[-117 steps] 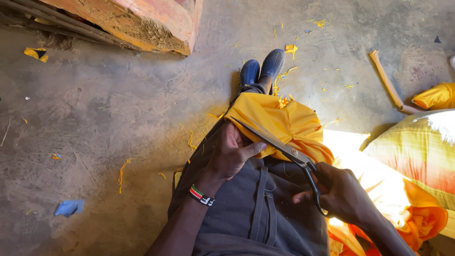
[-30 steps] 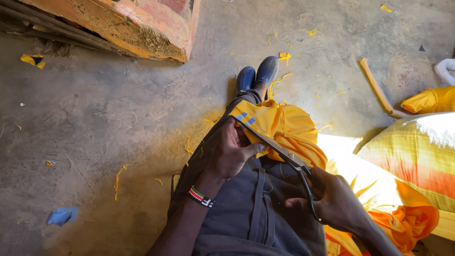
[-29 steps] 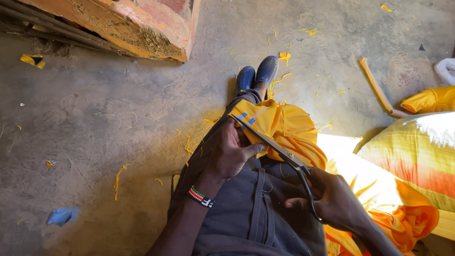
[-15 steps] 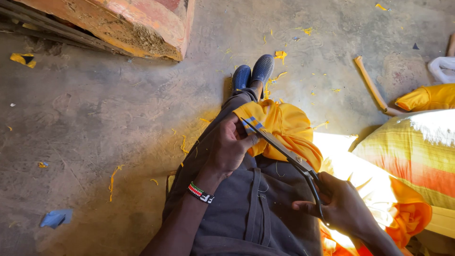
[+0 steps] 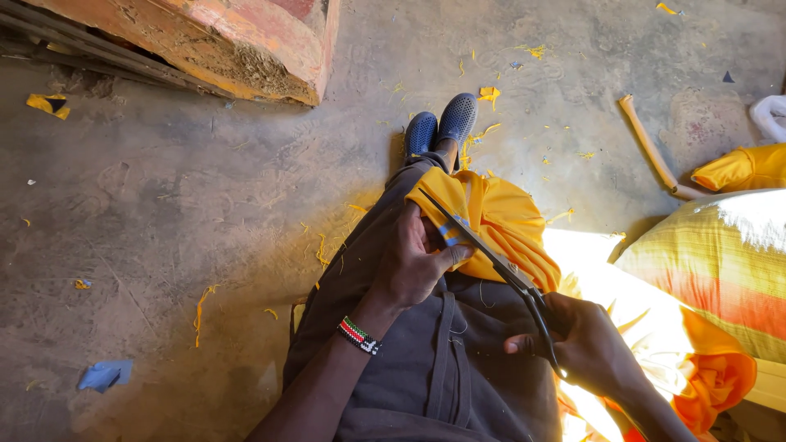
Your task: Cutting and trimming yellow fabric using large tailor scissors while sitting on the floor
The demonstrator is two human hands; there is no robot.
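A yellow cloth (image 5: 499, 221) lies bunched over my lap and knees. My left hand (image 5: 413, 266) pinches its near edge, thumb pressed on a spot with small blue marks. My right hand (image 5: 585, 344) grips the handles of long dark scissors (image 5: 483, 250). Their blades run up and left along the cloth's edge, right beside my left thumb. I sit on the floor in dark trousers, with blue shoes (image 5: 442, 127) beyond the cloth. A beaded band sits on my left wrist.
Yellow scraps litter the concrete floor (image 5: 188, 205). A worn orange-painted block (image 5: 213, 45) stands at the top left. A wooden stick (image 5: 651, 151) lies at the right. A striped yellow-orange sack (image 5: 712, 262) and more yellow cloth (image 5: 741, 168) sit at the right. A blue scrap (image 5: 102, 375) lies lower left.
The scissors have advanced up along the cloth's edge toward my left thumb. My left hand has shifted its pinch slightly. The view has drifted a little.
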